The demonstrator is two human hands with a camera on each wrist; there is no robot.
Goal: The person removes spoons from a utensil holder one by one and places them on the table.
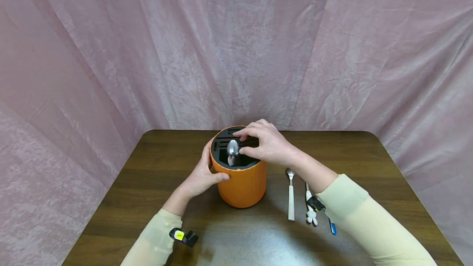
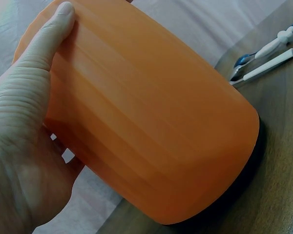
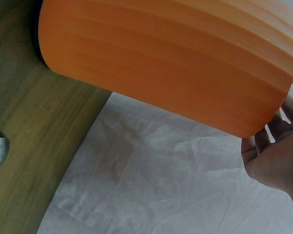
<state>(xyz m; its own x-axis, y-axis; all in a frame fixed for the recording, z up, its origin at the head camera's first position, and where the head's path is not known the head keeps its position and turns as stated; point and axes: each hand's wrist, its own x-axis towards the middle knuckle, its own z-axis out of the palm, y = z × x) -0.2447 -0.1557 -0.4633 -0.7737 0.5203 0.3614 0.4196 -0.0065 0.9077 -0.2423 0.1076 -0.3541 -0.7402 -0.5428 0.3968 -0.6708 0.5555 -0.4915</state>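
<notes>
An orange utensil holder (image 1: 242,188) with a black slotted top (image 1: 221,138) stands on the table. My left hand (image 1: 202,175) grips its left side, the thumb lying across the front just below the rim, as the left wrist view also shows. Two metal spoons stand bowl-up in the holder's front opening; the upper spoon (image 1: 233,147) overlaps the lower spoon (image 1: 231,160). Over the top, my right hand (image 1: 267,143) has its thumb and fingers apart, with the thumb tip right beside the upper spoon. In the right wrist view, its fingers partly disappear behind the rim.
Right of the holder lie a white-handled metal utensil (image 1: 291,202), a utensil with a white rabbit-shaped handle end (image 1: 311,216) and a blue-handled spoon (image 1: 332,228), partly hidden under the right forearm. A pink curtain (image 1: 236,52) hangs behind the wooden table (image 1: 159,175).
</notes>
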